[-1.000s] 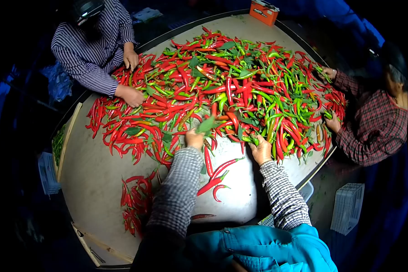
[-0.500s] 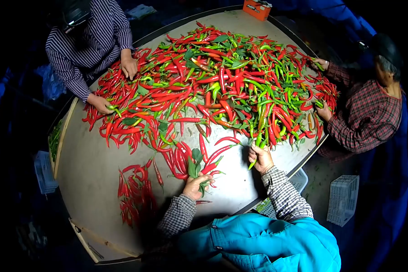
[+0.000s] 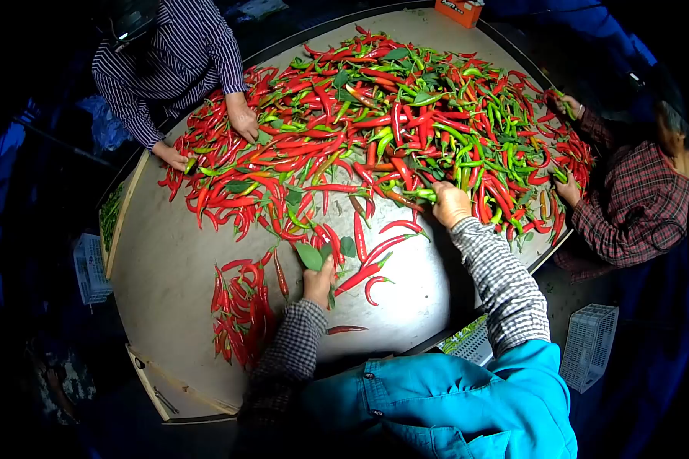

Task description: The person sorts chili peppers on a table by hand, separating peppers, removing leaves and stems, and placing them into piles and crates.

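Observation:
My left hand is closed around a small bunch of green leaves, low over the near part of the table. Just to its right lie a few loose red chili peppers. My right hand reaches to the near edge of the big heap of red and green chili peppers. Its fingers are closed on a green chili pepper that points left; part of the fingertips is hidden. A smaller pile of red chili peppers sits left of my left hand.
A co-worker in a striped shirt handles peppers at the far left; another in a plaid shirt holds green ones at the right. Crates stand on the floor, one under the near table edge. An orange box sits at the back.
My right hand has moved forward from the near edge to the heap, and the green pepper that hung from it no longer shows there. My left hand still holds leaves, slightly farther forward.

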Available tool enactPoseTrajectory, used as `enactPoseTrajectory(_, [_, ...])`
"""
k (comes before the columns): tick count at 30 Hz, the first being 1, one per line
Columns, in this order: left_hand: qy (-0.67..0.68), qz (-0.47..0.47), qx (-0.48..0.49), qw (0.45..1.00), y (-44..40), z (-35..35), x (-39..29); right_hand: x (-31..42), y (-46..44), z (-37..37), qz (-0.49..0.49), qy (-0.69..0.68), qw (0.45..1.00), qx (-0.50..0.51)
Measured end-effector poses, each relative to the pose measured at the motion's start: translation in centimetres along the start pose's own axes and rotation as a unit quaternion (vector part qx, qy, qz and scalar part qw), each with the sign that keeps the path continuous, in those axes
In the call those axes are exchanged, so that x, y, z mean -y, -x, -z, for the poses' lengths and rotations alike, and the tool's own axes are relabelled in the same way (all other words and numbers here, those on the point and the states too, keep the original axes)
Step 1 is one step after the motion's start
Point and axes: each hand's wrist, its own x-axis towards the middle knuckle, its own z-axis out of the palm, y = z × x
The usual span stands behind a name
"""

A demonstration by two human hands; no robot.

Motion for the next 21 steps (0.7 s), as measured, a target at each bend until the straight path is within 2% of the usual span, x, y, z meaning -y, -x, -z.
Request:
enactPoseTrajectory(1, [-0.077,-0.039,-0.026,0.996,-0.9,-0.3,-0.1,0.2,0.1,0.4,-0.001,-0.063,0.997,-0.046])
enactPoseTrajectory(2, [-0.076,-0.037,-0.026,0.996,-1.9,-0.5,0.4,0.2,0.7,0.9,0.006,-0.157,0.985,-0.072])
enactPoseTrajectory(3, [-0.234,-0.199,-0.019,0.951,-3.6,-0.7,1.6,0.5,1.3,1.3,-0.003,-0.16,0.984,-0.081])
enactPoseTrajectory(4, [-0.378,-0.352,-0.01,0.856,-4.0,-1.4,1.5,0.9,2.2,2.1,-0.01,-0.23,0.967,-0.108])
enactPoseTrajectory(5, [-0.374,-0.352,-0.006,0.858,-4.3,-2.1,1.5,1.4,3.2,2.8,-0.016,-0.298,0.945,-0.136])
enactPoseTrajectory(6, [-0.52,-0.263,0.002,0.812,-3.4,-3.2,0.2,1.5,4.4,2.6,-0.106,-0.459,0.873,-0.131])
enactPoseTrajectory(7, [-0.65,-0.167,0.011,0.741,-2.9,-4.1,-0.6,2.6,5.4,4.3,-0.19,-0.573,0.788,-0.119])
enactPoseTrajectory(9, [-0.693,-0.155,0.014,0.704,-3.4,-4.6,-0.4,1.4,7.4,4.4,-0.191,-0.765,0.61,-0.076])
enactPoseTrajectory(11, [-0.705,-0.171,0.04,0.688,-3.7,-4.1,0.0,1.3,8.6,3.6,-0.253,-0.838,0.474,-0.091])
enactPoseTrajectory(12, [-0.692,-0.18,0.043,0.698,-3.7,-3.7,0.1,0.5,9.2,2.4,-0.276,-0.847,0.446,-0.084])
enactPoseTrajectory(13, [-0.693,-0.18,0.044,0.696,-3.9,-3.2,0.3,0.0,9.7,1.6,-0.277,-0.848,0.445,-0.086])
enactPoseTrajectory(15, [-0.546,-0.186,0.029,0.816,-4.3,-1.9,1.1,-0.5,10.4,0.6,-0.28,-0.895,0.345,-0.037])
enactPoseTrajectory(16, [-0.379,-0.253,0.032,0.89,-8.4,0.4,5.8,0.2,10.5,1.1,-0.29,-0.895,0.336,-0.04])
enactPoseTrajectory(17, [-0.38,-0.253,0.032,0.889,-7.4,0.4,5.0,0.4,10.7,1.0,-0.29,-0.896,0.335,-0.04])
enactPoseTrajectory(18, [-0.263,-0.141,0.036,0.954,-5.3,0.1,3.1,0.4,11.1,0.7,-0.286,-0.895,0.341,-0.031])
enactPoseTrajectory(19, [-0.137,-0.026,0.04,0.989,-3.8,-0.1,1.7,0.5,11.6,0.5,-0.282,-0.894,0.347,-0.021])
enactPoseTrajectory(20, [-0.096,-0.032,0.05,0.994,-2.9,0.0,1.7,0.5,12.1,0.3,-0.308,-0.876,0.37,-0.006])
enactPoseTrajectory(21, [-0.096,-0.033,0.052,0.993,-1.5,-0.2,1.1,0.4,12.7,-0.7,-0.358,-0.821,0.445,0.033])
